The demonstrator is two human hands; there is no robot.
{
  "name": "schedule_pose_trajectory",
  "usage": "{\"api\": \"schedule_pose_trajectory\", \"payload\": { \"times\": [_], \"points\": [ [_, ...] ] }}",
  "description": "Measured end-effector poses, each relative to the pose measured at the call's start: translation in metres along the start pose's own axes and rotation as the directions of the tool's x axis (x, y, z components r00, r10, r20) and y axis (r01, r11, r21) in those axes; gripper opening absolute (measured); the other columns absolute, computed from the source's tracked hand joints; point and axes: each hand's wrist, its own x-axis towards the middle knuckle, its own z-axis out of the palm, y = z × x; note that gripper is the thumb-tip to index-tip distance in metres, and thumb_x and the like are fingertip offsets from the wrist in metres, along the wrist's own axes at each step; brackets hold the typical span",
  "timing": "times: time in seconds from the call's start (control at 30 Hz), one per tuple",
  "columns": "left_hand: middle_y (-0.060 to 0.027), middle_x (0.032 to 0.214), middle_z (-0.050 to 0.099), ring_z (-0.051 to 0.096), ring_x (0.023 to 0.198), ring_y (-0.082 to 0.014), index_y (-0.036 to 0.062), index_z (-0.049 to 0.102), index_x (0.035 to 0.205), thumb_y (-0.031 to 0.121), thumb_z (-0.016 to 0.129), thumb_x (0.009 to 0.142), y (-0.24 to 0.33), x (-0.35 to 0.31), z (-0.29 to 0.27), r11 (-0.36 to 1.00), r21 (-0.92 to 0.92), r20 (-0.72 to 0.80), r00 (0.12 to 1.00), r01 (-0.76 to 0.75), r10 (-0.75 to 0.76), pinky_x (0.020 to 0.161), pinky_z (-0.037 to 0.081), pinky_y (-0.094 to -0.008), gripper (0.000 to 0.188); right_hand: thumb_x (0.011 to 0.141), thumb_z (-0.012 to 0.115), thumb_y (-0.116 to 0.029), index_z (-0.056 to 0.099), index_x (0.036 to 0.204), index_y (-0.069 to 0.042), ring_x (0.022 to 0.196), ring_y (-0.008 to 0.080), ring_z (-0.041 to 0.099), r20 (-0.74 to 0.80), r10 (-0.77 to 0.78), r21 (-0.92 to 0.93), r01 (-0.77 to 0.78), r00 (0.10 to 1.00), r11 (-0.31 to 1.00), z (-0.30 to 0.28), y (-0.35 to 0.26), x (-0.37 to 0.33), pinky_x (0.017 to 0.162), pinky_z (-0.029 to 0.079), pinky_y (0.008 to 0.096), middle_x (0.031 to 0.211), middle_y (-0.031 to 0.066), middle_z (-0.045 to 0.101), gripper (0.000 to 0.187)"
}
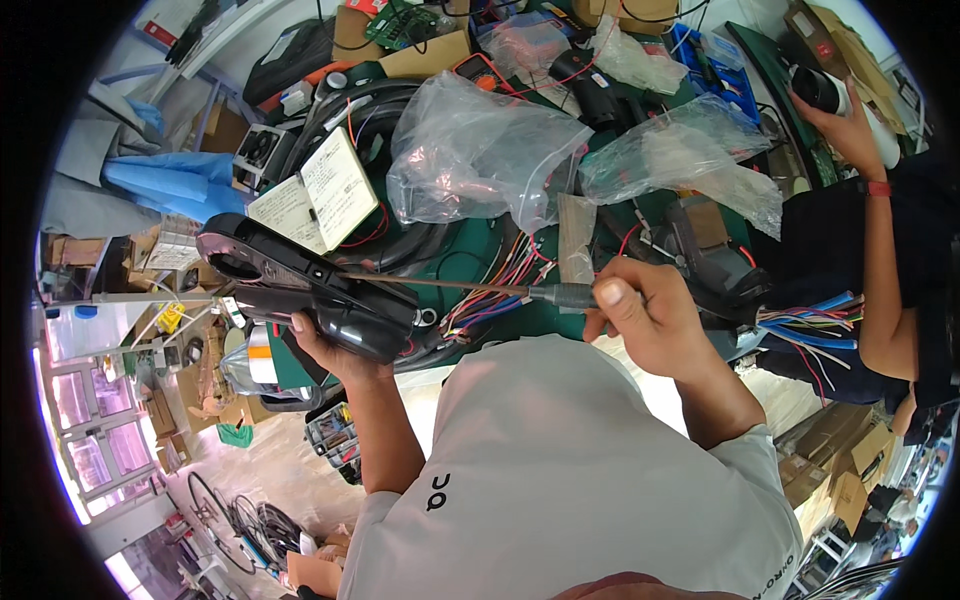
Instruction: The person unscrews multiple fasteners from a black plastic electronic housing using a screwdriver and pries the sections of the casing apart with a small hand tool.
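brightly lit, glowing windows (127, 447), curved edges

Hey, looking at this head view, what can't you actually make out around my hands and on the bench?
- Tip of the screwdriver, head view: too small and dark against the housing to tell what it touches.
- Most fingers of the left hand, head view: hidden behind the housing.
- Writing in the notebook, head view: too small to read reliably.
- Whatever lies under the plastic bag, head view: obscured by creases and glare.
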Motion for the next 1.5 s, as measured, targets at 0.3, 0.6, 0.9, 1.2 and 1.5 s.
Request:
{"api": "schedule_pose_trajectory", "payload": {
  "times": [0.3,0.6,0.9,1.2,1.5],
  "points": [
    [-0.0158,0.119,0.056,0.058,0.106,-0.0318,0.0064,0.042,0.132,0.051,0.05,0.088,-0.004,-0.005,0.008,1.0,-0.022,-0.061,0.998,0.003,-0.005,0.094,0.047,-0.0478,0.064,0.08,0.073,-0.027,0.055,0.094,0.0,0.07,0.0275,0.062,-0.06,-0.39,-0.314,0.354,0.919,0.881,0.002,0.005,0.004,0.063,0.048,0.0338,0.081,0.0133,0.063,0.035],
    [-0.0156,0.12,0.056,0.057,0.107,-0.0322,0.0053,0.042,0.132,0.049,0.049,0.087,-0.003,-0.008,0.008,0.998,-0.024,-0.083,0.995,0.058,-0.06,0.095,0.046,-0.0454,0.063,0.086,0.065,-0.04,0.057,0.084,0.0,0.06,0.0263,0.06,-0.189,-0.361,-0.235,0.315,0.913,0.919,0.011,0.004,0.009,0.055,0.047,0.0324,0.067,0.0131,0.059,0.04],
    [-0.0145,0.12,0.056,0.056,0.109,-0.0314,0.0067,0.043,0.13,0.048,0.049,0.087,-0.003,-0.008,0.006,0.999,-0.009,-0.111,0.992,0.05,-0.051,0.096,0.045,-0.0457,0.06,0.085,0.069,-0.029,0.053,0.095,0.0,0.064,0.0209,0.062,-0.028,-0.202,-0.311,0.183,0.979,0.933,-0.004,0.015,0.008,0.056,0.048,0.0305,0.076,0.011,0.061,0.034],
    [-0.0134,0.118,0.055,0.058,0.104,-0.0302,0.0078,0.04,0.132,0.052,0.053,0.084,-0.002,-0.008,0.006,0.997,0.059,-0.18,0.983,0.053,-0.042,0.089,0.05,-0.0435,0.066,0.084,0.069,-0.026,0.053,0.101,0.001,0.073,0.0239,0.064,0.053,-0.25,-0.433,0.247,0.967,0.867,-0.008,0.022,0.013,0.059,0.048,0.0334,0.081,0.0131,0.062,0.036],
    [-0.014,0.116,0.059,0.059,0.104,-0.03,0.0064,0.045,0.129,0.05,0.05,0.087,-0.002,-0.008,0.001,0.998,0.046,-0.227,0.973,0.038,-0.026,0.09,0.049,-0.0424,0.06,0.084,0.068,-0.031,0.055,0.097,0.001,0.072,0.0292,0.063,-0.035,-0.247,-0.362,0.219,0.968,0.906,-0.001,0.02,0.017,0.064,0.048,0.0343,0.081,0.0154,0.062,0.036]
  ]
}}
